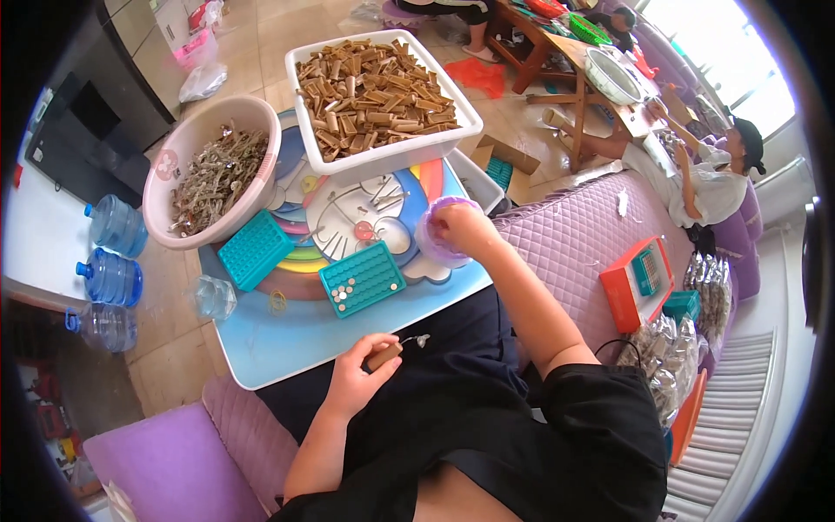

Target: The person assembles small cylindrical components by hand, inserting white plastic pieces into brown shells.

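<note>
My left hand (355, 374) is closed around a short brown tube-like piece (384, 357) above my lap. From the end of that piece a thin strand leads to a small silvery bit (422, 341). Over at the table's right edge, my right hand (461, 228) reaches into a round purple tub (431, 246), whose wall hides the fingertips. Between the hands lies a teal compartment tray (374, 277) with several small round whitish pieces (344, 291) in its left cells. A second teal tray (255, 250) lies farther left, near a yellowish rubber band (277, 301).
A white bin (465, 130) heaped with brown pieces (374, 96) stands at the table's far side. Beside it is a pink basin (161, 204) of tangled strands. Large water bottles (113, 278) stand on the floor at left; a co-worker (709, 174) sits at far right.
</note>
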`<control>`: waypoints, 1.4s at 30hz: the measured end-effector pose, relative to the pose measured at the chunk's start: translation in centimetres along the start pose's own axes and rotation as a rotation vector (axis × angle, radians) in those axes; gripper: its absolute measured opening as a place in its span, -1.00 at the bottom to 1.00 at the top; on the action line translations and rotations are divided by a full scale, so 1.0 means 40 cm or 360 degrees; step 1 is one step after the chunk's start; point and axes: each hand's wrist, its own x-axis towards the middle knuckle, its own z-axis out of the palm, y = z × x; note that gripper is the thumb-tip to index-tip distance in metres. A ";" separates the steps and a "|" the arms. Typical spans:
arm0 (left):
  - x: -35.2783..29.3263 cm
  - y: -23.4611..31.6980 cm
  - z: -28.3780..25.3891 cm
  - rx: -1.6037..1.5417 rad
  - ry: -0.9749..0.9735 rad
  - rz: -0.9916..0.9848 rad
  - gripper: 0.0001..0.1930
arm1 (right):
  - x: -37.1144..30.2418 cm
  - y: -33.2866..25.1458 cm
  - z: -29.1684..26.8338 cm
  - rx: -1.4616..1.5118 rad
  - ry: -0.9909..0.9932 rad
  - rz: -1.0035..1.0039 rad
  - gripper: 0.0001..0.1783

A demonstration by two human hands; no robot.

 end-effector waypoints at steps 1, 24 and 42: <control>-0.008 -0.001 0.003 0.0051 0.0038 -0.0015 -0.72 | 0.006 0.011 0.017 -0.0043 -0.0031 0.0030 -0.81; -0.109 -0.104 0.001 -0.0567 0.0306 0.0001 -0.87 | -0.061 -0.031 -0.060 0.0532 0.0440 0.0067 -0.85; -0.087 0.007 0.057 -0.0971 0.0222 -0.0226 -0.65 | -0.298 -0.364 0.044 0.1720 0.0026 -0.0532 -0.90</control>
